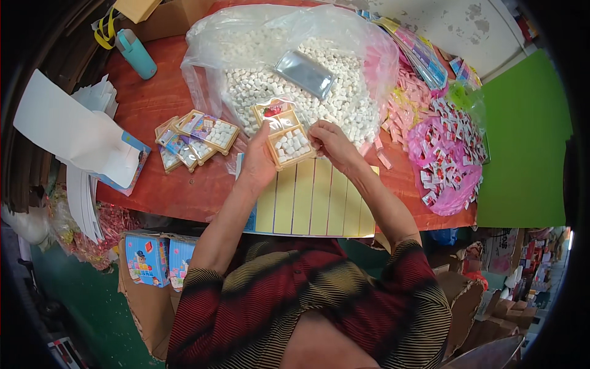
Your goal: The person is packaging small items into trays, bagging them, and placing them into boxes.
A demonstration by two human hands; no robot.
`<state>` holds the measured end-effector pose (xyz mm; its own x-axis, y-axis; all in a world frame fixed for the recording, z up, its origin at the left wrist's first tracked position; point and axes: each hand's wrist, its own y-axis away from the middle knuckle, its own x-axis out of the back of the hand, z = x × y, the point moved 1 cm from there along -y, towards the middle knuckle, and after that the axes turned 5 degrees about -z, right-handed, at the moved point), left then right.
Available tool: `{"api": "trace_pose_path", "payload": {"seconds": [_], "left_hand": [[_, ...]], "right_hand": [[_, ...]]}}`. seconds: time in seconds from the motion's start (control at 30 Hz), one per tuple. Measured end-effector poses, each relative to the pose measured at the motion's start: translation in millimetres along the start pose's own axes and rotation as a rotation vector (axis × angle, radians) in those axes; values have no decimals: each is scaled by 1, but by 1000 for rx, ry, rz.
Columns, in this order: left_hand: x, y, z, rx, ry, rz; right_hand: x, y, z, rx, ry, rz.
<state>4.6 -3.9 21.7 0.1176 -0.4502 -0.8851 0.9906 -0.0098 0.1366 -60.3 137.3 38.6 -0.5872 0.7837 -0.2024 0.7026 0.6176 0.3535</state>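
Note:
My left hand (259, 161) grips a beige compartment tray (284, 136) by its left side, above the near edge of the white heap. Small white marshmallow-like pieces fill its lower compartment, and a red-printed sachet shows in the upper part. Shiny clear film seems to cover the tray's top end. Against the tray's right edge, my right hand (334, 145) has its fingers curled and pinched; what they hold is hidden. Beyond the tray lies a large clear plastic bag (212, 46), spread open with a heap of white pieces (258, 92). A stack of clear bags (305, 74) rests on the heap.
Filled trays (209, 131) are piled at left, near a teal bottle (136, 55) and an opened blue-and-white box (136, 161). Pink sticks (407, 92) and a pink bag of red-and-white sachets (445, 157) lie at right. A yellow striped sheet (313, 203) covers the table's front edge.

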Motion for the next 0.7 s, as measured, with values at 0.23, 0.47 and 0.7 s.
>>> {"api": "trace_pose_path", "payload": {"seconds": [0.23,0.47,0.7], "left_hand": [[-5,10,-6,-32,-176,77],[-4,21,-18,11,-229,77],[-2,36,-18,97,-321,122]], "right_hand": [[-4,7,14,163,266,77],[1,9,15,87,-64,-196],[-13,14,31,68,-193,-247]]}}
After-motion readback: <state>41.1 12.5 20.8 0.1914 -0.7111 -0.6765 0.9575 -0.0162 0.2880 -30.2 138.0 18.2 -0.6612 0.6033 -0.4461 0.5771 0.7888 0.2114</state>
